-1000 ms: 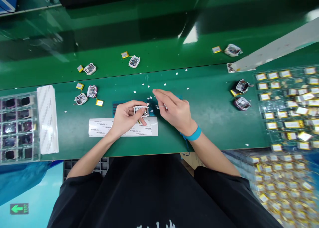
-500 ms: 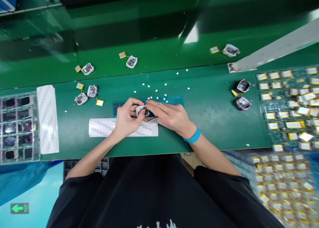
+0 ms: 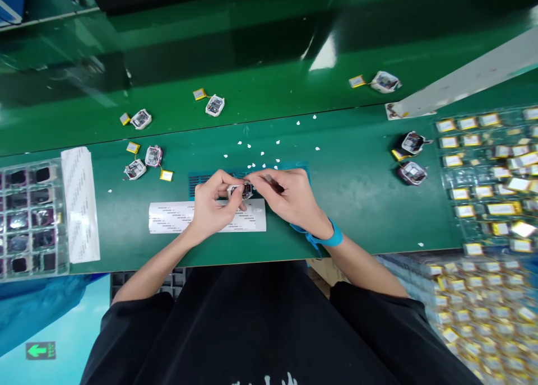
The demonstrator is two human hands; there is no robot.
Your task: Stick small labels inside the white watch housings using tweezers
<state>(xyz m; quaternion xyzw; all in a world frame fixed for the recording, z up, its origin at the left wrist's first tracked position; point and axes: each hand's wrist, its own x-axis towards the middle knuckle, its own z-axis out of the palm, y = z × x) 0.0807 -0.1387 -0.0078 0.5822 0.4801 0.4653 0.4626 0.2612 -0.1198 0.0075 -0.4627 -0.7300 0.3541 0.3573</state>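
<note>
My left hand (image 3: 214, 203) is closed around a small white device housing (image 3: 240, 190) with a circuit board inside, held just above a white label strip (image 3: 176, 217) on the green bench. My right hand (image 3: 290, 197), with a blue wrist strap (image 3: 330, 239), pinches at the same housing from the right, fingertips touching it. What the right fingers grip is too small to make out. Small white scraps (image 3: 263, 162) lie scattered just beyond both hands, by a blue mat (image 3: 197, 180).
Similar housings with yellow battery packs (image 3: 147, 162) lie at left and on the conveyor belt (image 3: 214, 105) behind. Dark housings (image 3: 409, 158) sit at right beside clear trays of yellow batteries (image 3: 491, 177). A tray of dark parts (image 3: 25, 217) and another label sheet (image 3: 79, 203) lie far left.
My right hand came back from the white scraps to the housing and now pinches at it. The left hand kept its hold. Housings on the belt drifted left.
</note>
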